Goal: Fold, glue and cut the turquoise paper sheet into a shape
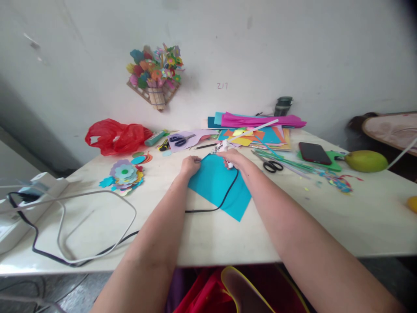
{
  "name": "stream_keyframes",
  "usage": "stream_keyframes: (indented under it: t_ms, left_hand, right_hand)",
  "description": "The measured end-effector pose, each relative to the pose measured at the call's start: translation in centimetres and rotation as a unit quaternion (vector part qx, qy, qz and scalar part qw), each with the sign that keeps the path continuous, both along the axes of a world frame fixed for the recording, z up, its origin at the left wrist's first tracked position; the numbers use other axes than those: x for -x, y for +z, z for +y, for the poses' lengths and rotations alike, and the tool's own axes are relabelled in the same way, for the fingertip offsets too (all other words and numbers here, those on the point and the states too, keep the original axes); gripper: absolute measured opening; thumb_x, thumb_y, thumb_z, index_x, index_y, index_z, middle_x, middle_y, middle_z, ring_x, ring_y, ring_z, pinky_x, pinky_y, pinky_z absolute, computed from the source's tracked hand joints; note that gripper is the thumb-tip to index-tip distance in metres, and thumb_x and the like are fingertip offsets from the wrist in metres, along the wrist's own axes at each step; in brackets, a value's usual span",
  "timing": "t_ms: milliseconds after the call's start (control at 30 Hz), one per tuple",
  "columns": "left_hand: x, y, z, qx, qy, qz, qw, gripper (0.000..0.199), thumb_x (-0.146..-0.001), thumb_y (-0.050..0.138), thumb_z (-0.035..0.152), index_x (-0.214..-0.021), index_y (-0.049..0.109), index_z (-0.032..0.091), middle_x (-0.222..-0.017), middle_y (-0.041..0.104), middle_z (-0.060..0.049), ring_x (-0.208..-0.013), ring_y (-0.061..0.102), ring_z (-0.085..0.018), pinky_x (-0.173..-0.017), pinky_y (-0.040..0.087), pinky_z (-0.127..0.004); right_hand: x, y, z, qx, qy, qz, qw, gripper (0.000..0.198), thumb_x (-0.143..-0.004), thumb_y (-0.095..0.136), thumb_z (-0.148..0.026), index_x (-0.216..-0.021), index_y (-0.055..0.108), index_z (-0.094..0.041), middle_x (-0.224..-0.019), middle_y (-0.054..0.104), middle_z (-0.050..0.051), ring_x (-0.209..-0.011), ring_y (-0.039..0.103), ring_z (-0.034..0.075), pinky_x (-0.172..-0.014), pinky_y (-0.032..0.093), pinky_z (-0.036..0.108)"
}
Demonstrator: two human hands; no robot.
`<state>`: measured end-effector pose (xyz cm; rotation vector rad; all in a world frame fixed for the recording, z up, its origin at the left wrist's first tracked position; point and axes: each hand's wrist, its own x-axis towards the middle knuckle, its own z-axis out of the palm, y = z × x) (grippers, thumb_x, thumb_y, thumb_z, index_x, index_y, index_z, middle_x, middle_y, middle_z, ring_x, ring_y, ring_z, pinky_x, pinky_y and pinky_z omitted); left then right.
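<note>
A bright blue sheet [211,184] of paper or foam lies at an angle on the table in front of me. My left hand [191,166] is at its upper left edge, fingers curled together on the sheet. In my right hand [233,158] is a white hot glue gun [224,146], held over the sheet's far corner. A long white glue stick [254,130] sticks out of its back, and its black cord [224,200] runs down across the sheet. The nozzle is too small to make out clearly.
To the left lie stacked flower cutouts [124,174], a red plastic bag [114,135] and a white power strip [48,187] with looped cords. Dark-handled scissors [179,140] and coloured sheets [273,134] are behind. On the right are black scissors [273,166], a phone [314,153] and a mango [366,161].
</note>
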<state>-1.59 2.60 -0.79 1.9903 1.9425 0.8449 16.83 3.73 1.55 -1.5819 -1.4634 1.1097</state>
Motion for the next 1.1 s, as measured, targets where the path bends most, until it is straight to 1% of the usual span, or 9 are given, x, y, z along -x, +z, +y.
stream_keyframes:
  t_ms: [100, 233, 367, 600, 867, 1100]
  left_hand:
    - [0.00, 0.01, 0.02, -0.002, 0.002, 0.004, 1.000, 0.030, -0.067, 0.053, 0.017, -0.093, 0.067, 0.018, -0.090, 0.069, -0.003, -0.088, 0.061, -0.017, -0.079, 0.044, -0.020]
    - [-0.04, 0.11, -0.05, -0.002, 0.004, 0.009, 1.000, 0.029, -0.067, 0.053, 0.018, -0.093, 0.067, 0.019, -0.091, 0.068, -0.002, -0.087, 0.061, -0.016, -0.077, 0.044, -0.019]
    - [-0.07, 0.18, -0.12, -0.004, 0.003, 0.014, 1.000, 0.030, -0.067, 0.052, 0.017, -0.093, 0.067, 0.018, -0.091, 0.068, -0.003, -0.087, 0.061, -0.016, -0.077, 0.044, -0.019]
    - [-0.05, 0.10, -0.01, 0.001, 0.010, 0.012, 1.000, 0.030, -0.066, 0.052, 0.017, -0.091, 0.068, 0.020, -0.088, 0.069, -0.001, -0.084, 0.062, -0.015, -0.075, 0.044, -0.019]
    - [0.11, -0.09, 0.18, -0.001, 0.000, 0.010, 1.000, 0.031, -0.065, 0.051, 0.016, -0.092, 0.068, 0.020, -0.092, 0.068, -0.001, -0.086, 0.061, -0.016, -0.076, 0.044, -0.019]
    - [0.12, -0.12, 0.22, 0.004, 0.005, 0.006, 1.000, 0.034, -0.064, 0.051, 0.015, -0.093, 0.068, 0.020, -0.093, 0.068, -0.001, -0.089, 0.061, -0.017, -0.079, 0.044, -0.019]
  right_hand:
    - [0.03, 0.03, -0.06, 0.005, -0.004, 0.004, 1.000, 0.033, -0.066, 0.067, -0.042, -0.074, 0.048, -0.016, -0.040, 0.044, -0.004, -0.037, 0.047, 0.012, -0.033, 0.038, 0.022]
    - [0.10, 0.01, -0.01, -0.004, -0.022, 0.025, 0.999, 0.025, -0.071, 0.063, -0.036, -0.073, 0.048, -0.016, -0.042, 0.045, -0.004, -0.035, 0.046, 0.012, -0.034, 0.037, 0.022]
    - [0.17, 0.01, 0.06, 0.002, -0.035, 0.042, 0.999, 0.022, -0.074, 0.060, -0.034, -0.070, 0.048, -0.016, -0.043, 0.045, -0.004, -0.035, 0.046, 0.011, -0.034, 0.037, 0.021]
    - [0.19, 0.14, -0.03, 0.013, -0.034, 0.043, 0.998, 0.023, -0.075, 0.058, -0.035, -0.069, 0.048, -0.015, -0.043, 0.047, -0.003, -0.036, 0.047, 0.011, -0.034, 0.038, 0.021]
    - [0.29, 0.00, 0.10, 0.016, -0.028, 0.044, 0.999, 0.032, -0.071, 0.061, -0.044, -0.067, 0.046, -0.016, -0.043, 0.046, -0.003, -0.035, 0.046, 0.010, -0.032, 0.038, 0.021]
    - [0.17, 0.00, -0.06, 0.017, -0.010, 0.045, 0.999, 0.030, -0.071, 0.063, -0.041, -0.069, 0.046, -0.017, -0.043, 0.044, -0.004, -0.037, 0.047, 0.011, -0.032, 0.038, 0.022]
